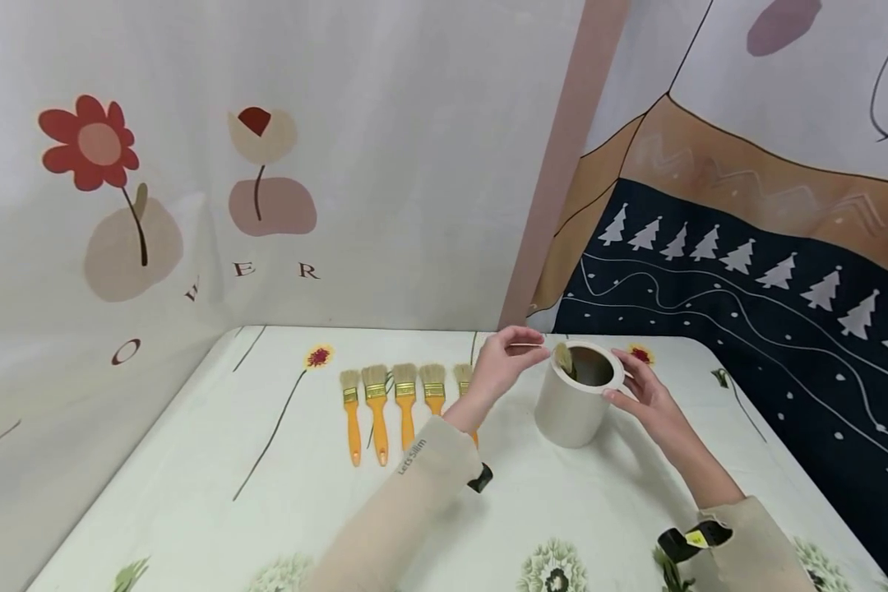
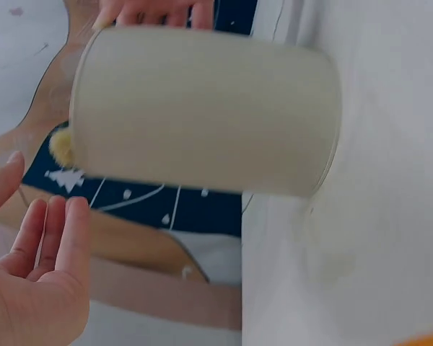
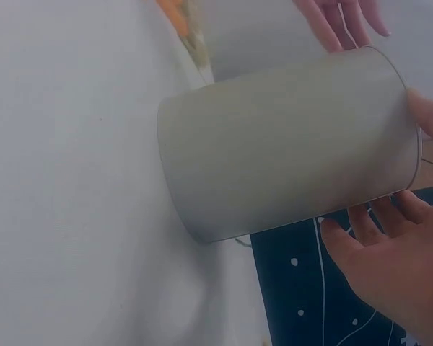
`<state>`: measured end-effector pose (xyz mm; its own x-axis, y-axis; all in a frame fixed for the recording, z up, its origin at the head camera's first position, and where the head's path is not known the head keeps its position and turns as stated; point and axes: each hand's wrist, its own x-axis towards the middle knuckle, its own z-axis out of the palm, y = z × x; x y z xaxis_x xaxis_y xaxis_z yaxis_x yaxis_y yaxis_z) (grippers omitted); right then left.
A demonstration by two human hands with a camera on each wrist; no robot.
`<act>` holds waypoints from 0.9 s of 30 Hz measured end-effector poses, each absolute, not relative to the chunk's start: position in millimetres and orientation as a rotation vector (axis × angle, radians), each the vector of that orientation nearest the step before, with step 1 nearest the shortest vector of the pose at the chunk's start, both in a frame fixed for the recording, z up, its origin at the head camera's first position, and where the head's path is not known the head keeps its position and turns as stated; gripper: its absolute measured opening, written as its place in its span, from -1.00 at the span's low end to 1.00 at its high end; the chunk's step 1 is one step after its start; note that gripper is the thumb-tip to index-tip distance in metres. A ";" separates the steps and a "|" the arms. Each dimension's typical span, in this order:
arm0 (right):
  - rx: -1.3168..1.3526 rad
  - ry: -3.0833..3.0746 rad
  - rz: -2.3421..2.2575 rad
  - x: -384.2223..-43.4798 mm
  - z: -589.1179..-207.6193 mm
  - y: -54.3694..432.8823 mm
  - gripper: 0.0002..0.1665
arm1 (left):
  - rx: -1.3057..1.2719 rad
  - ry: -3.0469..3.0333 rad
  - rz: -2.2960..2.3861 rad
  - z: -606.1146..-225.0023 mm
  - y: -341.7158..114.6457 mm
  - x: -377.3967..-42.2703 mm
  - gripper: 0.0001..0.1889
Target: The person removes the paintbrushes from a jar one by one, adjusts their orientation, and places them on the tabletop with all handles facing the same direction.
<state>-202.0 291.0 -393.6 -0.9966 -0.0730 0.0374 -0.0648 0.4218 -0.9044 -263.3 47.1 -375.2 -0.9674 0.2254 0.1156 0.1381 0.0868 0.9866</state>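
A cream cylindrical container (image 1: 571,411) stands upright on the table. The bristle end of a paintbrush (image 1: 564,358) pokes up at the left of its mouth; the rest of that brush is hidden inside. My right hand (image 1: 647,395) holds the container at its upper right, thumb at the rim and fingers around the side, as the right wrist view shows. Just left of the rim is my left hand (image 1: 505,362), fingers extended, nothing held. In the left wrist view that hand (image 2: 40,274) is apart from the container (image 2: 202,108) and close to the bristles (image 2: 60,146).
Several paintbrushes with orange handles (image 1: 376,419) lie in a row left of the container, bristles toward the back; my left forearm partly covers the rightmost ones. A flower-print cloth (image 1: 192,485) covers the table. Printed curtains (image 1: 414,164) hang behind and to the right.
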 end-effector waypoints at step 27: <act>-0.134 2.656 -1.655 -200.3 -392.5 291.0 -0.09 | 0.444 2.422 2.175 -386.3 88.9 -251.3 -0.82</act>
